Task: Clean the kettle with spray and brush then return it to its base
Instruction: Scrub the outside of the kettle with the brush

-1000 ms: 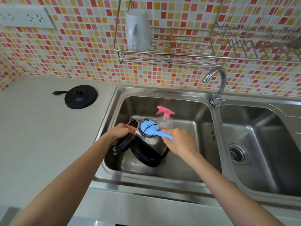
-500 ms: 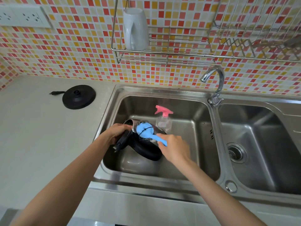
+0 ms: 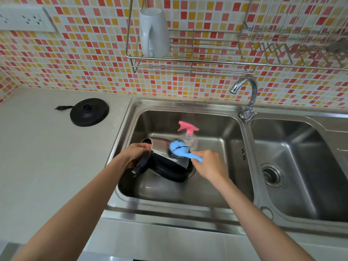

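Observation:
A steel kettle with a black base and handle lies tilted on its side in the left sink basin. My left hand grips it at the rim near the open lid. My right hand holds the blue handle of a brush, whose round head with its dark scourer presses on the kettle's steel side. A clear spray bottle with a pink trigger stands just behind the kettle. The black round kettle base sits on the counter to the left of the sink.
A tap rises between the two basins; the right basin has a drain strainer. A wire rack on the tiled wall holds a white jug. A wall socket sits at the upper left.
The brush head has shifted to the right along the kettle's side. My left hand keeps its grip at the rim. The view has tilted a little.

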